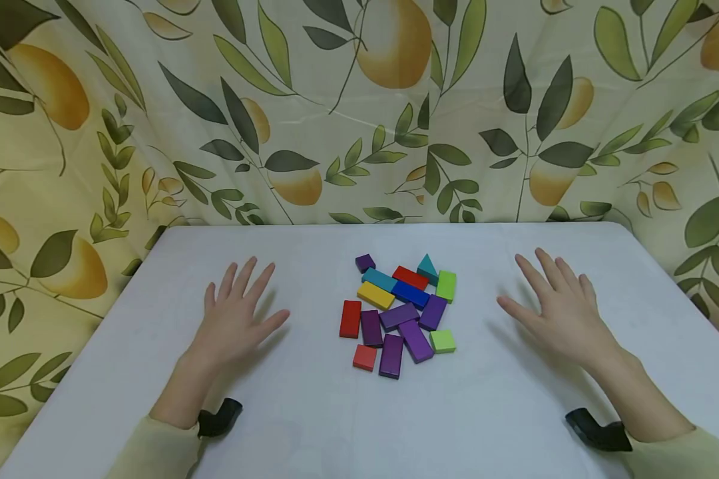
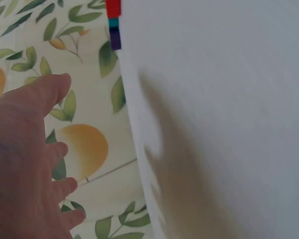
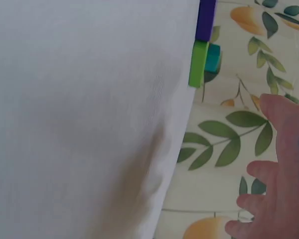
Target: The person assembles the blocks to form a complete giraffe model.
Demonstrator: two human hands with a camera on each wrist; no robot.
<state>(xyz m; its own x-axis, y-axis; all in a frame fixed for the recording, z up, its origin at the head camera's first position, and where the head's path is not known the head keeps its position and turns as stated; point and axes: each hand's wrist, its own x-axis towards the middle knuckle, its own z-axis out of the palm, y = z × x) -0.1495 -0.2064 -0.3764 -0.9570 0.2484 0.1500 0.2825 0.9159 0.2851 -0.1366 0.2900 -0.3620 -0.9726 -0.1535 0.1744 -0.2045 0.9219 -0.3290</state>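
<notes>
Both hands hover over the white table with fingers spread, holding nothing. My left hand (image 1: 232, 326) is left of a loose cluster of coloured blocks; the red upright block (image 1: 350, 319) lies nearest to it. On the other side, my right hand (image 1: 560, 319) is apart from the cluster, closest to the lime block (image 1: 446, 287) and the small lime block (image 1: 443, 341). Several purple blocks (image 1: 391, 356) fill the lower middle. Higher up lie a yellow block (image 1: 375, 295), a blue block (image 1: 410, 294), a red block (image 1: 411, 278), a teal block (image 1: 379, 279) and a teal triangle (image 1: 427, 269).
The white table (image 1: 287, 426) ends at a back edge against a fruit-and-leaf patterned curtain (image 1: 347, 166). A small dark purple block (image 1: 365, 263) sits at the cluster's back, a small red one (image 1: 364, 357) at its front. Black wrist mounts (image 1: 220, 418) project from both sleeves.
</notes>
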